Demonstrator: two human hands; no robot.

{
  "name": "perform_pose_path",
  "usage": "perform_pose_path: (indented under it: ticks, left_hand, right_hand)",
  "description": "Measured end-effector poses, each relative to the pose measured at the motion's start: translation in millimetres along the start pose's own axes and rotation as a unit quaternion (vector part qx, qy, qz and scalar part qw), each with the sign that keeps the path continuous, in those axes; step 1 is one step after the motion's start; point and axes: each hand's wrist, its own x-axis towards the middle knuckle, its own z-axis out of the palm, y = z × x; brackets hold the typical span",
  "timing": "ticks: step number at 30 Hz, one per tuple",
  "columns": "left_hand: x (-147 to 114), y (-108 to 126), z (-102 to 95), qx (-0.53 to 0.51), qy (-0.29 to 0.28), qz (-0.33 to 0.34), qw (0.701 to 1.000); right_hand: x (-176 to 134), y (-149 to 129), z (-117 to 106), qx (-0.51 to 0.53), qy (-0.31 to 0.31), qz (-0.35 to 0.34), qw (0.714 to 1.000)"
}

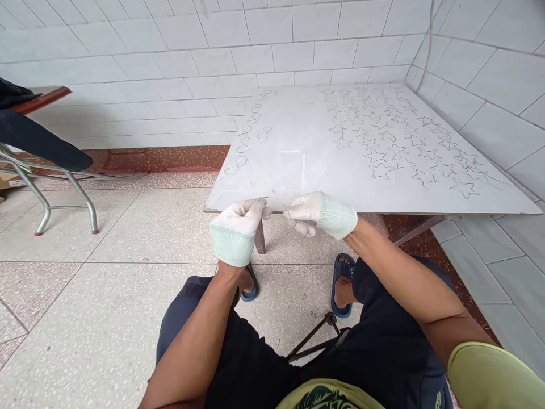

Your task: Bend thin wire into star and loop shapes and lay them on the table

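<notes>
My left hand point(237, 227), in a white glove with a pale green cuff, is closed in a pinch at the front edge of the white tabletop point(255, 184). A short stretch of thin wire point(267, 197) shows at its fingertips. Just to the right, my right hand point(317, 213), gloved alike, pinches with thumb and forefinger, its other fingers curled below. Another faint bit of wire lies by its fingertips; whether both ends belong to one piece I cannot tell. Star-shaped wire pieces point(387, 137) cover the table's right side, and looped wire pieces point(264, 133) lie along its left side.
White tiled walls point(293, 57) border the table at the back and right. On the left stands a metal-legged stool point(85, 199) beneath a brown tabletop edge point(46, 99). A black tripod leg point(313, 336) stands on the floor between my feet.
</notes>
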Motion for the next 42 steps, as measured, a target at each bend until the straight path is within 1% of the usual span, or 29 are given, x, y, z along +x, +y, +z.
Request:
perform_pose_path:
  ticks: [2, 3, 6, 8, 10, 13, 16, 17, 19, 22, 24, 27, 29, 31, 33, 37, 39, 42]
  left_hand:
    - [5.4, -5.7, -2.2, -0.041, -0.02, 0.0, 0.999]
    - [6.8, -7.8, -2.5, -0.056, -0.019, -0.002, 0.998]
    - [4.4, -9.1, -0.8, -0.075, 0.018, -0.014, 0.997]
    - [-0.6, -6.2, 1.2, -0.079, 0.041, -0.011, 0.996]
    - [-5.6, -2.9, 2.6, -0.078, 0.057, -0.008, 0.995]
    - [-9.4, -1.3, 3.2, -0.077, 0.07, -0.008, 0.995]
    - [-9.6, -3.2, 2.9, -0.091, 0.073, -0.004, 0.993]
    - [-9.5, -3.8, 2.9, -0.093, 0.073, -0.004, 0.993]
    - [-9.6, -4.1, 3.4, -0.095, 0.074, -0.005, 0.993]
    - [-9.9, -3.0, 5.0, -0.091, 0.069, -0.009, 0.993]
    - [-9.1, -3.7, 6.1, -0.084, 0.055, -0.012, 0.995]
    - [-4.8, -8.8, 7.1, -0.077, -0.004, -0.023, 0.997]
    - [-1.4, -12.3, 6.9, -0.082, -0.049, -0.026, 0.995]
    - [0.7, -13.4, 6.0, -0.08, -0.079, -0.019, 0.993]
    - [0.6, -12.0, 4.7, -0.046, -0.084, -0.01, 0.995]
    - [-3.5, -8.4, 1.9, 0.045, -0.057, -0.014, 0.997]
    - [-5.4, -8.1, 1.1, 0.045, -0.066, -0.007, 0.997]
    - [-7.1, -7.8, 0.3, 0.009, -0.078, -0.002, 0.997]
  right_hand:
    - [-1.2, -1.7, -0.4, 0.001, 0.008, 0.009, 1.0]
    - [-1.8, -3.0, 0.1, 0.004, 0.013, 0.01, 1.0]
    - [-2.4, -6.5, 3.2, 0.028, 0.019, 0.012, 0.999]
    - [-2.3, -7.2, 5.5, 0.048, 0.035, 0.013, 0.998]
    - [-2.6, -6.3, 7.7, 0.051, 0.076, 0.021, 0.996]
    - [-4.5, -3.8, 12.1, 0.02, 0.147, 0.04, 0.988]
    - [-5.4, -2.8, 17.3, 0.019, 0.187, 0.015, 0.982]
    - [-4.8, -2.9, 18.5, 0.032, 0.188, -0.001, 0.982]
    - [-2.5, -3.0, 19.6, 0.06, 0.163, -0.025, 0.985]
    - [0.9, -1.7, 18.0, 0.08, 0.107, -0.026, 0.991]
    - [1.4, 0.3, 16.1, 0.084, 0.09, -0.034, 0.992]
    - [0.1, 2.5, 14.5, 0.087, 0.094, -0.051, 0.99]
    - [-0.9, 2.1, 14.7, 0.07, 0.115, -0.044, 0.99]
    - [-1.9, 0.4, 15.7, 0.038, 0.139, -0.028, 0.989]
    - [-3.3, -2.0, 17.0, 0.008, 0.149, -0.019, 0.989]
    - [-7.0, -5.3, 18.5, -0.015, 0.145, -0.02, 0.989]
    - [-7.7, -5.1, 18.1, -0.013, 0.148, -0.028, 0.988]
    - [-6.3, -2.2, 15.6, -0.009, 0.146, -0.046, 0.988]
